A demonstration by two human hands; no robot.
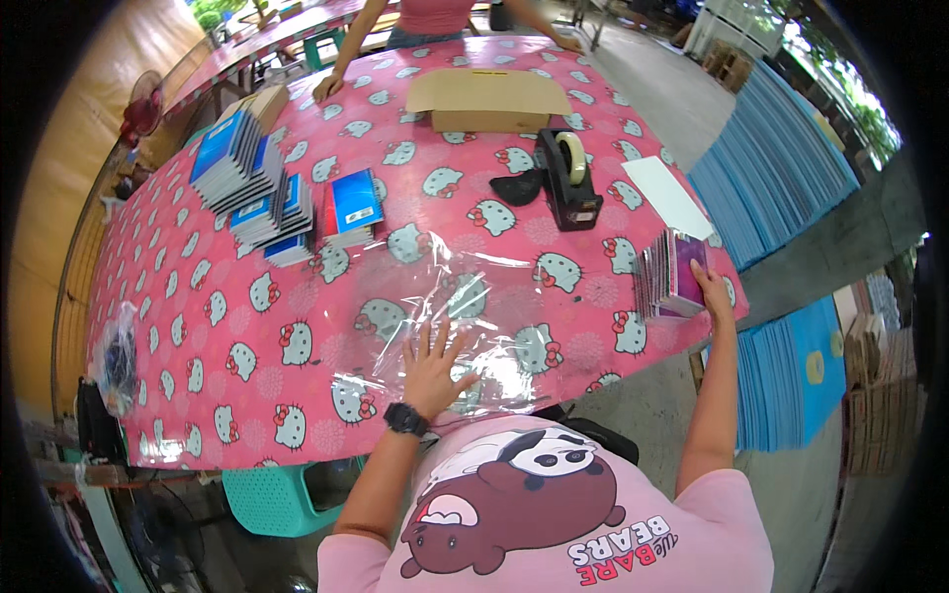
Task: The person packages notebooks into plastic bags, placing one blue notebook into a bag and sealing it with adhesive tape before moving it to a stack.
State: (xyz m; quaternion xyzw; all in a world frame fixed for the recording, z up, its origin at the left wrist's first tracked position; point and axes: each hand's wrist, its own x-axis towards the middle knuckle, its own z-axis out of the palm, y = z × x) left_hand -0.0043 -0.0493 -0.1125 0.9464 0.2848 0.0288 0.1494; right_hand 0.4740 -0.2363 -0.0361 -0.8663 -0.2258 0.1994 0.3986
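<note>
My left hand (433, 374), with a dark watch at its wrist, lies flat with fingers spread on a clear plastic sheet or bag (504, 296) in front of me. Light glares off the plastic, and the tablecloth pattern shows through it. At the table's right edge, my right hand (710, 289) grips the side of a stack of small purple notebooks (684, 272). Its fingertips rest on the top cover; its other fingers are partly hidden. Farther left sit a short stack of blue notebooks (354, 203) and taller, staggered stacks of blue notebooks (234, 163).
A black tape dispenser (570, 183) stands ahead, with a white sheet (667, 196) right of it. An open cardboard box (489, 99) lies at the far side, near another person's hand (328, 87). Tall blue stacks (776, 168) stand off the table's right. A green stool (272, 499) is below left.
</note>
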